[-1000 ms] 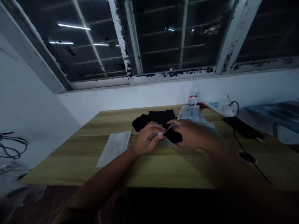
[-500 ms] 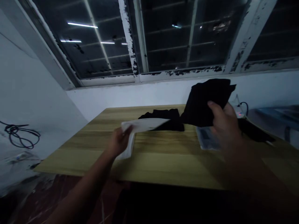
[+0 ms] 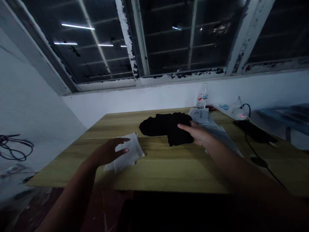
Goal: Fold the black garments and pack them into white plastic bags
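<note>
**Night at the windows, action on the tabletop**

Up top, black panes sit behind white frames with the paint flaking badly, and strip lights glint in the glass. Below that, a white wall drops to the far edge of the tabletop, and a dark coil of cable shows off to the left, beyond the table's left edge.

Now to the hands! The left hand is open, fingers spread and stretched to the right, lying across a white packet near the front left of the tabletop. No pinch there. The right hand is open as well, fingers long and straight, its fingertips on the right side of a crumpled black garment that sits mid-table toward the far edge. Again, no pinch. The two hands are well apart.

Just beside the right hand lies a printed white bag, with a long translucent sleeve trailing toward the front. Along the far edge stands a plastic water bottle, and in the far right corner sits a small white device showing a red light. Nearby are a black pad and a thin black cable.
</note>
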{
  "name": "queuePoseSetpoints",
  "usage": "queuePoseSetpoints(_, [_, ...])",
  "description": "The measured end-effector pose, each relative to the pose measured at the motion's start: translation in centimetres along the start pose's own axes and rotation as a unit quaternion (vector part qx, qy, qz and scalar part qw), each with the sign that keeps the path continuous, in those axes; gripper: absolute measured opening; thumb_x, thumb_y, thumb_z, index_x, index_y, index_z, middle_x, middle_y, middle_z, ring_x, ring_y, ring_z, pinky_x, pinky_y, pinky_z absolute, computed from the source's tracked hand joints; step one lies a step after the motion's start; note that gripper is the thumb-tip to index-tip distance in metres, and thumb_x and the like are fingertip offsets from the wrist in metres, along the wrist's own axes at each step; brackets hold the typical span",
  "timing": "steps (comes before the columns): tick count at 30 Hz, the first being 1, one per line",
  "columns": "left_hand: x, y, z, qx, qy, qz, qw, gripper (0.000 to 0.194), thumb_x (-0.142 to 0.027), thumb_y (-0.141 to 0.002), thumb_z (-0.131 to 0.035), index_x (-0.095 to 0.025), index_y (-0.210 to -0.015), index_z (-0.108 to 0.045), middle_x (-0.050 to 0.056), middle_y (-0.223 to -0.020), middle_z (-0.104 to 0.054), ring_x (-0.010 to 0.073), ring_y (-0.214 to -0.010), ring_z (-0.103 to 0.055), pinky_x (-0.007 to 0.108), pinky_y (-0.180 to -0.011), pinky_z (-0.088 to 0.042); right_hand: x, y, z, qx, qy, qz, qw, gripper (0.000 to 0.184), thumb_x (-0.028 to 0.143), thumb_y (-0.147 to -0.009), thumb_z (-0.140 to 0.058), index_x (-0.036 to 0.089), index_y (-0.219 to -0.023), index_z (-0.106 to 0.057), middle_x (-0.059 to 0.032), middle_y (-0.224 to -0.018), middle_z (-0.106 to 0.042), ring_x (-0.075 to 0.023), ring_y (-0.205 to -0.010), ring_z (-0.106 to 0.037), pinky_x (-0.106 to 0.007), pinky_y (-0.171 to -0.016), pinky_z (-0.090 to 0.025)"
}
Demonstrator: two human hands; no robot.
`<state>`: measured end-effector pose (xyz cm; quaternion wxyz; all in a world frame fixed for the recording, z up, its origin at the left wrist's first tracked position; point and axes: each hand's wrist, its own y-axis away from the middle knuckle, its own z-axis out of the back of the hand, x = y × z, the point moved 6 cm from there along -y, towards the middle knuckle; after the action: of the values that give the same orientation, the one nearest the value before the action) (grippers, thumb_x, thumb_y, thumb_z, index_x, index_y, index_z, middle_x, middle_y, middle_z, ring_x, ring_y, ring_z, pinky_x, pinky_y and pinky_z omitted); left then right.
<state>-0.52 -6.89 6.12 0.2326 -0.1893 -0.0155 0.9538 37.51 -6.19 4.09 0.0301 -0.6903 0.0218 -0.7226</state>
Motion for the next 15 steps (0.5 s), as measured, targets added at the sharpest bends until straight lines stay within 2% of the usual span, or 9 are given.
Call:
queuePoseSetpoints(3, [-2.9, -3.6, 1.0, -0.031, 0.067, -0.045, 0.996, 0.053, -0.064, -0.095, -0.050, -0.024, -0.121, -0.073, 0.009, -0.125, -0.076, 0.0263, -0.106, -0.074, 0.035, -0.084, -0.062, -1.0, 0.4, -1.3, 0.030, -0.061, -0.109, 0.992, 0.032, 0.052, -0.084, -0.074, 0.029, -0.106, -0.069, -0.0080, -0.118, -0.078, -0.0277, -0.105, -0.074, -0.041, -0.084, -0.064])
queuePoseSetpoints(4, [-4.1, -4.7, 1.4, -0.059, 0.087, -0.066, 0.992, 0.053, -0.065, -0.096, -0.049, -0.022, -0.116, -0.074, 0.009, -0.122, -0.076, 0.0256, -0.105, -0.074, 0.034, -0.084, -0.061, -0.9, 0.4, -1.0, 0.026, -0.044, -0.111, 0.992, 0.034, 0.055, -0.084, -0.073, 0.028, -0.104, -0.069, -0.0079, -0.116, -0.078, -0.0273, -0.104, -0.074, -0.039, -0.083, -0.063])
queuePoseSetpoints(7, [-7.1, -7.7, 1.2, -0.081, 0.136, -0.117, 0.980, 0.052, -0.062, -0.098, -0.049, -0.020, -0.118, -0.072, 0.010, -0.118, -0.076, 0.0239, -0.103, -0.073, 0.034, -0.085, -0.060, -0.1, 0.1, 2.3, 0.000, 0.138, -0.068, 0.988, 0.035, 0.060, -0.085, -0.068, 0.025, -0.087, -0.069, -0.0070, -0.098, -0.078, -0.0258, -0.093, -0.073, -0.035, -0.076, -0.059])
queuePoseSetpoints(8, [-8.0, -8.4, 0.7, -0.065, 0.153, -0.136, 0.977, 0.051, -0.062, -0.098, -0.050, -0.020, -0.120, -0.070, 0.010, -0.116, -0.076, 0.0231, -0.101, -0.072, 0.034, -0.085, -0.059, 0.1, -0.1, 3.9, -0.006, 0.235, -0.059, 0.970, 0.039, 0.062, -0.085, -0.066, 0.024, -0.078, -0.067, -0.0065, -0.086, -0.076, -0.0250, -0.084, -0.071, -0.034, -0.071, -0.056])
queuePoseSetpoints(10, [-9.7, -9.0, -0.8, -0.006, 0.173, -0.189, 0.967, 0.050, -0.061, -0.096, -0.057, -0.020, -0.120, -0.069, 0.009, -0.109, -0.075, 0.0220, -0.098, -0.071, 0.033, -0.084, -0.057, -0.6, -0.4, 6.8, 0.046, 0.409, -0.074, 0.908, 0.047, 0.065, -0.085, -0.064, 0.023, -0.065, -0.059, -0.0049, -0.065, -0.067, -0.0227, -0.066, -0.066, -0.033, -0.061, -0.050])
queuePoseSetpoints(12, [-11.0, -8.5, -2.6, 0.067, 0.152, -0.250, 0.954, 0.052, -0.061, -0.087, -0.071, -0.021, -0.120, -0.068, 0.008, -0.109, -0.072, 0.0226, -0.099, -0.069, 0.034, -0.087, -0.055, -1.6, -0.4, 9.4, 0.095, 0.484, -0.097, 0.864, 0.045, 0.064, -0.086, -0.062, 0.023, -0.068, -0.059, -0.0032, -0.060, -0.063, -0.0211, -0.059, -0.061, -0.033, -0.057, -0.045])
queuePoseSetpoints(14, [-11.6, -7.5, -4.2, 0.117, 0.103, -0.292, 0.944, 0.058, -0.058, -0.077, -0.083, -0.023, -0.120, -0.067, 0.008, -0.114, -0.069, 0.0247, -0.105, -0.066, 0.035, -0.091, -0.052, -1.6, -0.3, 10.7, 0.109, 0.515, -0.062, 0.848, 0.035, 0.057, -0.085, -0.065, 0.023, -0.078, -0.061, -0.0037, -0.066, -0.065, -0.0212, -0.062, -0.061, -0.033, -0.059, -0.044])
queuePoseSetpoints(15, [-11.6, -7.1, -4.8, 0.133, 0.079, -0.300, 0.941, 0.061, -0.057, -0.074, -0.087, -0.025, -0.121, -0.067, 0.008, -0.117, -0.067, 0.0256, -0.108, -0.064, 0.035, -0.093, -0.051, -1.4, -0.2, 10.7, 0.114, 0.518, -0.029, 0.847, 0.032, 0.054, -0.084, -0.067, 0.023, -0.083, -0.063, -0.0044, -0.072, -0.067, -0.0215, -0.066, -0.062, -0.033, -0.060, -0.044])
